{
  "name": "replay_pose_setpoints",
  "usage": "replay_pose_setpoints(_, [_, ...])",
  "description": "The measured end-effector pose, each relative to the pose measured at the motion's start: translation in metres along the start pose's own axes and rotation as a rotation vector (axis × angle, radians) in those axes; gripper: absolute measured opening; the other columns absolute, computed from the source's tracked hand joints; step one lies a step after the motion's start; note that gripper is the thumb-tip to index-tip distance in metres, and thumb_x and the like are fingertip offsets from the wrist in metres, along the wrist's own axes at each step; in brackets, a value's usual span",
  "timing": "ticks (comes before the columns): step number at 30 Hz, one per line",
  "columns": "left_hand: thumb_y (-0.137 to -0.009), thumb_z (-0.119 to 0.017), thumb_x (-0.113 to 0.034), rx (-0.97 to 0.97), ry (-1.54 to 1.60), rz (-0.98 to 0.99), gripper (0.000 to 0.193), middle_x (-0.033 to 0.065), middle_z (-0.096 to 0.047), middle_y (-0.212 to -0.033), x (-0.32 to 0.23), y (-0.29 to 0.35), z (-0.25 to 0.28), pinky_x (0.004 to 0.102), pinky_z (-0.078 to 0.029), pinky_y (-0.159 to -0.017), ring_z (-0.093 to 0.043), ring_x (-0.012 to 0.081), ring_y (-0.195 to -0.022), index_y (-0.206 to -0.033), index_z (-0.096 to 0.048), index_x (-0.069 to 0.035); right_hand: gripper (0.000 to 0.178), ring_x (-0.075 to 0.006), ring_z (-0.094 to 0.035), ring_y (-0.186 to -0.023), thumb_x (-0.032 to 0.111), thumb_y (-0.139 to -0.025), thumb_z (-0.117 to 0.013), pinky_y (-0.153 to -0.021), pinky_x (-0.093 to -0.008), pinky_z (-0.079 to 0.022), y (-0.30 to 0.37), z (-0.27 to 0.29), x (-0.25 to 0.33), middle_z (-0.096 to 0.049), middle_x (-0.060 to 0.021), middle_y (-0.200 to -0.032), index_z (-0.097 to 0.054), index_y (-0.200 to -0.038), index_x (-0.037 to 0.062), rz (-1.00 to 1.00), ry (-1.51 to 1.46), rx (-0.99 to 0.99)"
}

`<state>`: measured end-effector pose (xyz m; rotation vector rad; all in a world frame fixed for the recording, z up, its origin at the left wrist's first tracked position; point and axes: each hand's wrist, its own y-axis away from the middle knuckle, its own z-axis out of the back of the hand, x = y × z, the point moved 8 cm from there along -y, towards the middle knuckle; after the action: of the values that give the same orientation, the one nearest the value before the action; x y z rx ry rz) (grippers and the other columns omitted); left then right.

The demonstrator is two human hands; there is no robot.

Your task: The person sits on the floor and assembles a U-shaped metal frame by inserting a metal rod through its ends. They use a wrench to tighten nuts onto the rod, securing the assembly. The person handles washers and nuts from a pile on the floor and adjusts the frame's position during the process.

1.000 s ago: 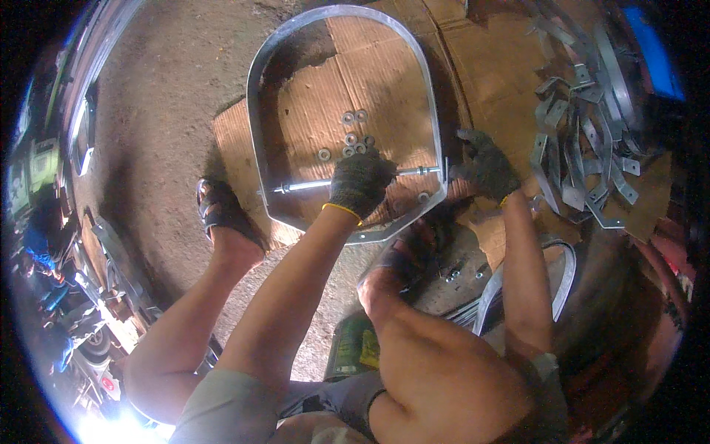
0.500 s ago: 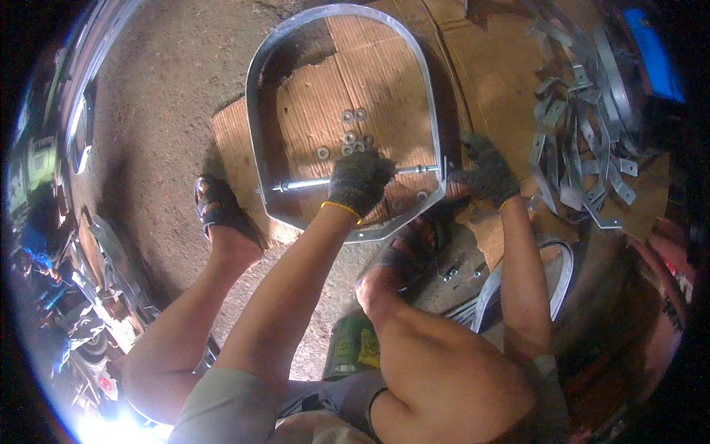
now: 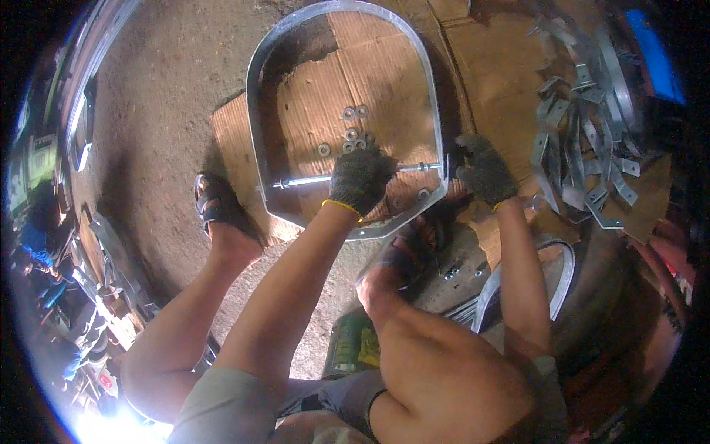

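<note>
A large D-shaped metal band (image 3: 434,96) lies on corrugated cardboard, its rounded end away from me. A threaded rod (image 3: 307,180) crosses its near part, with nuts near both ends. My gloved left hand (image 3: 361,177) is wrapped round the middle of this rod, inside the band. Just outside the band's right side, next to the rod's end, is my gloved right hand (image 3: 486,174). Its thumb and fingers are bent but apart, and nothing shows between them. Several loose nuts (image 3: 350,135) lie on the cardboard beyond my left hand.
Bent metal brackets (image 3: 584,140) are piled at the right. Another curved metal band (image 3: 563,277) lies beside my right forearm. Small metal pieces (image 3: 452,274) are near my right foot. A dark green container (image 3: 347,344) stands between my legs. Metal scraps (image 3: 111,259) lie at the left.
My right hand has shifted slightly away from the band's right side. My left hand keeps its hold on the threaded rod. The band has barely moved in view.
</note>
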<state>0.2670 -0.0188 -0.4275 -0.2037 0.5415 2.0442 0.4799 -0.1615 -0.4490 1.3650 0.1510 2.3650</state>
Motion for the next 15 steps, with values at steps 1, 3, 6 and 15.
replay_pose_setpoints(1, [-0.099,-0.059,-0.033,0.012,-0.001,0.007,0.023,0.0145,-0.072,-0.093,0.001,0.001,0.0,0.0501,-0.056,-0.071,-0.073,0.0333,-0.087,-0.102,-0.077,-0.02,0.062,-0.0294,-0.058,-0.13,0.008,-0.075,-0.083,-0.109,-0.0387,-0.048,-0.001,0.0,0.0,-0.062,-0.0139,-0.135,-0.061,-0.133,0.0069,-0.013,0.066,-0.024])
replay_pose_setpoints(3, [-0.099,-0.058,-0.034,0.029,0.003,0.002,0.024,0.0149,-0.072,-0.093,-0.003,-0.001,-0.001,0.0499,-0.056,-0.072,-0.073,0.0336,-0.086,-0.101,-0.078,-0.02,0.062,-0.0298,-0.058,-0.129,0.008,-0.075,-0.083,-0.109,-0.0389,-0.048,0.0,0.01,-0.032,-0.063,-0.014,-0.133,-0.06,-0.132,0.0068,-0.081,-0.036,-0.13])
replay_pose_setpoints(6, [-0.099,-0.059,-0.035,0.049,-0.011,0.004,0.024,0.0145,-0.072,-0.094,-0.006,-0.003,-0.004,0.0494,-0.056,-0.072,-0.073,0.0332,-0.087,-0.101,-0.078,-0.02,0.061,-0.0304,-0.061,-0.124,0.007,-0.074,-0.082,-0.105,-0.0398,-0.051,0.0,0.017,-0.085,-0.064,-0.014,-0.127,-0.061,-0.131,0.0073,-0.186,-0.31,-0.224])
replay_pose_setpoints(15, [-0.099,-0.059,-0.034,0.01,0.031,0.004,0.023,0.014,-0.072,-0.095,0.0,0.0,-0.004,0.0495,-0.057,-0.07,-0.073,0.0338,-0.086,-0.102,-0.078,-0.02,0.047,-0.0285,-0.065,-0.112,0.008,-0.08,-0.082,-0.097,-0.0391,-0.055,0.006,0.004,0.008,-0.065,-0.012,-0.121,-0.063,-0.122,0.0062,0.073,0.134,-0.152])
